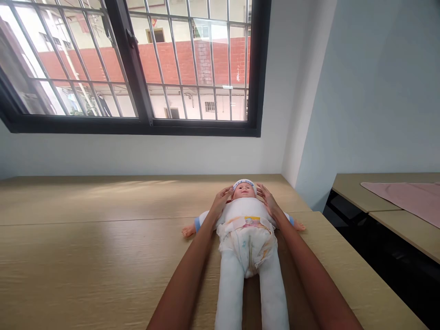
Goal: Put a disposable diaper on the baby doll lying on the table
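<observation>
A baby doll (245, 208) lies on its back on the table, its arms spread out and its legs toward me. It wears a white cap (244, 182) with dark lettering, a white top with blue cuffs and a white diaper (248, 240) with a colourful front strip. At the left side of the doll's head, my left hand (222, 199) has its fingers bent in at the cap's edge. My right hand (268, 199) mirrors it on the other side, fingertips against the cap. Both forearms pass along the doll's body, over its arms.
The wooden table (103, 256) runs up to the wall beneath a barred window (192, 128). To the right, past a dark gap, stands another table (350, 185) with a pink cloth (409, 195) on it. A wall corner juts out behind the table's right end.
</observation>
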Demonstrator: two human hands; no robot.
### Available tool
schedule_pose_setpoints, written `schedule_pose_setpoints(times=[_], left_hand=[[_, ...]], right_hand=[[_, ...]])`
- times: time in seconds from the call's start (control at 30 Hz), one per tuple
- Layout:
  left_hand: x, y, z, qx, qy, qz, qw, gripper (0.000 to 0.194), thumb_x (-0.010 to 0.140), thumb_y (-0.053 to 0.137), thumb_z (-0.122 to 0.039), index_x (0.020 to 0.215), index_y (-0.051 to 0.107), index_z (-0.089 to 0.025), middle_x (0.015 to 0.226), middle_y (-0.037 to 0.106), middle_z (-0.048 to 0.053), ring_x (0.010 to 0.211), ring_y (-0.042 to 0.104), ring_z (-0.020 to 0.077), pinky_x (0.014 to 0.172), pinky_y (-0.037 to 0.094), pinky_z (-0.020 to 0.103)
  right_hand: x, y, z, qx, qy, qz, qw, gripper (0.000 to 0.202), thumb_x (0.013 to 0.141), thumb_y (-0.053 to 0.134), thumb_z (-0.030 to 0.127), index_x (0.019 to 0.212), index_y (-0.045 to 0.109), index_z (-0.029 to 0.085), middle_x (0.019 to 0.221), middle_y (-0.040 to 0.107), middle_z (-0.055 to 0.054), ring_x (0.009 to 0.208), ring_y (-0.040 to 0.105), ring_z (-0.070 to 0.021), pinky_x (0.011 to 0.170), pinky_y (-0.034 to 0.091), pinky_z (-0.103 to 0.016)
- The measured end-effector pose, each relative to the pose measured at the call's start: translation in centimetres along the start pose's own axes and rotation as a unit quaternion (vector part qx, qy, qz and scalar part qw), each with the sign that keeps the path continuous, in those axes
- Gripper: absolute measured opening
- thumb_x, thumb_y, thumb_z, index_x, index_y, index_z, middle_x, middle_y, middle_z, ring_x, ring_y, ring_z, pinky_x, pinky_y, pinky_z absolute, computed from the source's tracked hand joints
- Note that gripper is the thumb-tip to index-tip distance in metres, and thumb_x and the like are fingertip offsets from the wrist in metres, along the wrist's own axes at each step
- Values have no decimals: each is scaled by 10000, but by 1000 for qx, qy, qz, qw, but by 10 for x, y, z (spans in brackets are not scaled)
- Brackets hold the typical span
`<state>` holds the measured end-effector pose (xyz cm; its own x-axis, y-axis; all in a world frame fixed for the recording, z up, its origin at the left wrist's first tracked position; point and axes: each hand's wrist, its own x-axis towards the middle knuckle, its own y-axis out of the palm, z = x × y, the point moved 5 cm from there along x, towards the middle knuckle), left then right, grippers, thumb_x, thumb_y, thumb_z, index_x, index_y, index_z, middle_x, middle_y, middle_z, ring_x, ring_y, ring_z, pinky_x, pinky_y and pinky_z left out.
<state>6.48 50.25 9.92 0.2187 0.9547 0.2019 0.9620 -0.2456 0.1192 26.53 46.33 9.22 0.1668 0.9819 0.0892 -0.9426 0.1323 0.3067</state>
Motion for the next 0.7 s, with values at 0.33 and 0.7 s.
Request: schedule_pose_setpoints(times=[0.33, 0.7], left_hand=[[3, -7, 3, -24, -7, -61, 998, 549, 649, 656, -592, 967, 678, -145, 1114, 630, 123, 1002, 575, 236, 676, 478, 257], [3, -8, 1, -34, -19, -56, 998, 559, 647, 652, -600, 914, 712, -113, 1041, 671, 143, 935, 592, 233, 743, 489, 298]], right_hand=[[2, -4, -1, 12, -31, -47, 998, 389, 680, 652, 518, 908, 715, 209, 1209, 604, -60, 1133, 496, -241, 786, 498, -269], [15, -7, -12, 21, -32, -26, 999, 285, 660, 697, 392, 865, 710, 194, 1070, 673, -72, 1004, 594, -221, 847, 503, -327]])
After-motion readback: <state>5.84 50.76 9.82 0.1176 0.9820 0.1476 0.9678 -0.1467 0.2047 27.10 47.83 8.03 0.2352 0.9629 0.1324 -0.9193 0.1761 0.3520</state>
